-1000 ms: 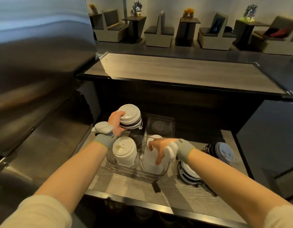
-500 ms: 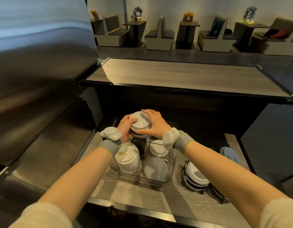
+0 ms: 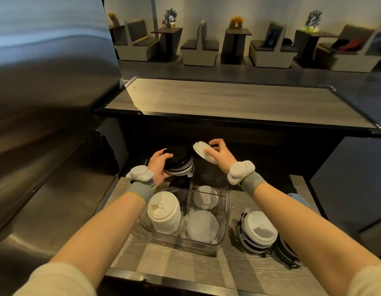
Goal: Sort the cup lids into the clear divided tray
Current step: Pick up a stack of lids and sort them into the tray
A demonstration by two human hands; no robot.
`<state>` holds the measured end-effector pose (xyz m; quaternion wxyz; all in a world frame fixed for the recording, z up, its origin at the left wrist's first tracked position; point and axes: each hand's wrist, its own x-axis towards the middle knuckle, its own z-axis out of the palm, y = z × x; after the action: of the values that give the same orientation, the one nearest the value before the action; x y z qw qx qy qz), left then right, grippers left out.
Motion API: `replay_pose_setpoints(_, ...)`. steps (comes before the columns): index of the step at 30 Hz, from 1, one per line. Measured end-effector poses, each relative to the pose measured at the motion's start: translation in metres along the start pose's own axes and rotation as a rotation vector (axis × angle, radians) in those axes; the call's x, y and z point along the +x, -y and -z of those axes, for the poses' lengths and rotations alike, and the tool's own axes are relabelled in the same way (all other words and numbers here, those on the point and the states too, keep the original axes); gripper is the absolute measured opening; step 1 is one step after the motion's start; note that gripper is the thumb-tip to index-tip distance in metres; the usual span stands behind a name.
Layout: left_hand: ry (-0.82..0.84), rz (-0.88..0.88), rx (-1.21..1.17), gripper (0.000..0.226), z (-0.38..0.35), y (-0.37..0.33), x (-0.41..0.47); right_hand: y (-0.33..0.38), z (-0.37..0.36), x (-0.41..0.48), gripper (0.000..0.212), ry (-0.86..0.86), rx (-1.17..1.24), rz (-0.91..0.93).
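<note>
The lids look light, thin and slick — best pinched at the stiff rim. Over the far edge of the clear divided tray (image 3: 227, 202), the right grip (image 3: 220, 155) pinches one white lid (image 3: 203, 151) while the left grip (image 3: 158, 166) clasps a black-topped stack (image 3: 180, 161). Half a second ago both held that stack, white lid on top.

Both forearms (image 3: 104, 227) stretched forward, side by side; left hand (image 3: 158, 166) curls round a dark-topped lid stack (image 3: 179, 160) at its right; right hand (image 3: 220, 155) pinches a tilted white lid (image 3: 200, 148) at its left, thumb probably on its face.
</note>
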<state>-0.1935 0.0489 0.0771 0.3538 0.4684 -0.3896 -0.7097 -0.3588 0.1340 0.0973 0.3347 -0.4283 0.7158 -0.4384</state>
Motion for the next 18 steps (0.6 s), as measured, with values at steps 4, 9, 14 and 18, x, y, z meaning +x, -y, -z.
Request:
replay_pose_setpoints(4,-0.057,-0.018,-0.008,0.042,0.008,-0.004,0.009,-0.022,-0.002,0.008,0.046,0.235,-0.467,-0.119)
replay_pose_setpoints(9,-0.040,0.007,0.013,0.042,0.019,-0.006,0.014,-0.054,-0.024,0.010,0.053,0.362,-0.943,-0.101)
replay_pose_setpoints(14,-0.022,0.018,0.063,0.040,0.029,-0.007,0.017,-0.046,-0.032,0.015,0.041,0.279,-0.891,-0.012)
replay_pose_setpoints(18,0.020,0.013,0.096,0.039,0.029,-0.008,0.018,-0.009,-0.040,0.017,0.041,0.106,-0.423,0.280)
